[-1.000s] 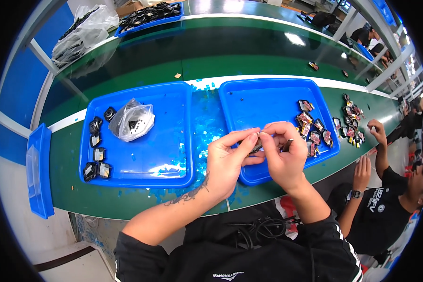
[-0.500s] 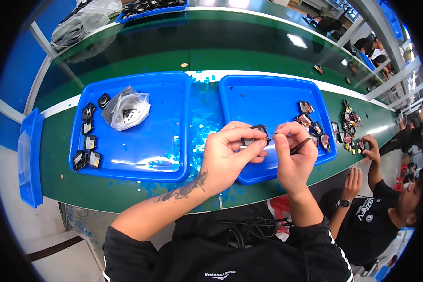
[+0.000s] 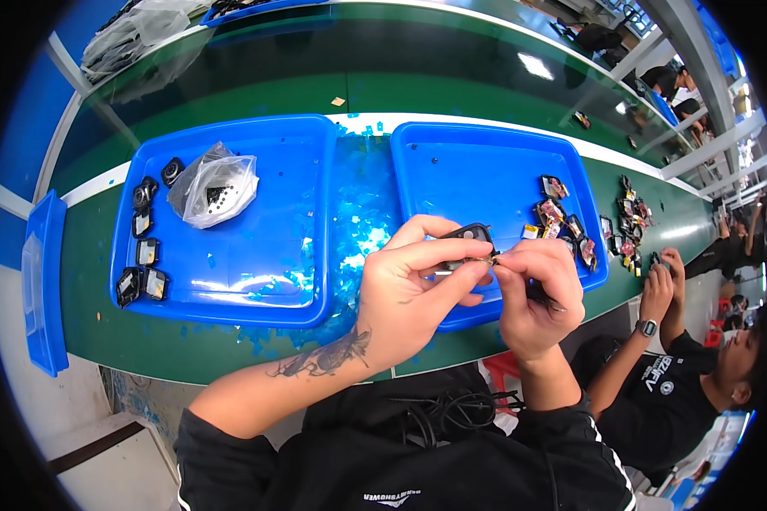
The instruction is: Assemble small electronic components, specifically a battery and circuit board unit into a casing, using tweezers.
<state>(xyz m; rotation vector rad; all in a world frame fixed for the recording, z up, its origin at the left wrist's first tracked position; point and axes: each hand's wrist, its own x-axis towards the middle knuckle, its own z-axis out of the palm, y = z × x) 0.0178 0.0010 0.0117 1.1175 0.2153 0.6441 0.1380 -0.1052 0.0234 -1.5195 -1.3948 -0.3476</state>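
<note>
Between the thumb and fingers of my left hand (image 3: 400, 277) is a small black device casing (image 3: 470, 232), held tilted over the near edge of the right tray. My right hand (image 3: 541, 298) is closed, its thumb and index fingertip pinched against the casing's right end. What lies in that pinch is too small to make out. A slim dark tool (image 3: 540, 294) is tucked into the curled right fingers, mostly hidden. Beyond my hands, in the right blue tray (image 3: 477, 130), lie several opened casings (image 3: 550, 220) with wires and yellow parts.
On the left, a blue tray (image 3: 307, 221) holds several black devices (image 3: 147, 252) and a clear plastic bag (image 3: 230, 175) of tiny black parts. Blue film scraps (image 3: 362, 226) litter the green bench between the trays. More casings (image 3: 629, 213) lie right, near a co-worker's hands (image 3: 660, 277).
The casing has turned so more of its flat black face shows. My right fingertips have come in against its end. The co-worker's two hands have come together.
</note>
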